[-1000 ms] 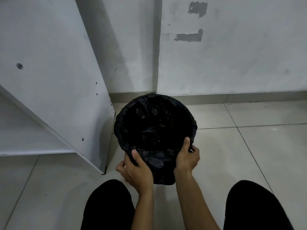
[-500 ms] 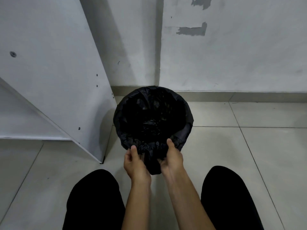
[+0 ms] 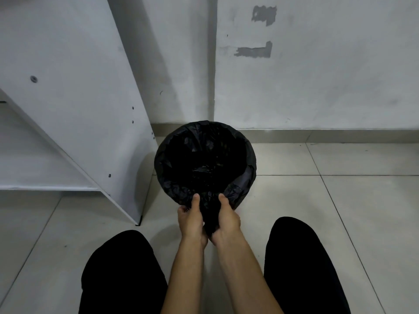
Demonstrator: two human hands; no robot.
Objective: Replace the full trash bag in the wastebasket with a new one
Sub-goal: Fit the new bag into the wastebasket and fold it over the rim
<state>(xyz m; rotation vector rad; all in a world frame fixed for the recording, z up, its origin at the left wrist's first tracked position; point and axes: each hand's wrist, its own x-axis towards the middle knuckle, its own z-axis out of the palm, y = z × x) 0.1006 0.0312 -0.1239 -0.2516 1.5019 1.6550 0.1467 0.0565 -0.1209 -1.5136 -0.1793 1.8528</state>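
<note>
Both hands grip gathered black plastic at the near rim: my left hand (image 3: 190, 219) and right hand (image 3: 227, 217) close together, thumbs on top, the bunched slack of the trash bag (image 3: 204, 168) between them. Bag lines the wastebasket (image 3: 248, 177), which stands on tiled floor (image 3: 340, 200) beside a white shelf panel (image 3: 79, 109), near the wall (image 3: 317, 87).
</note>
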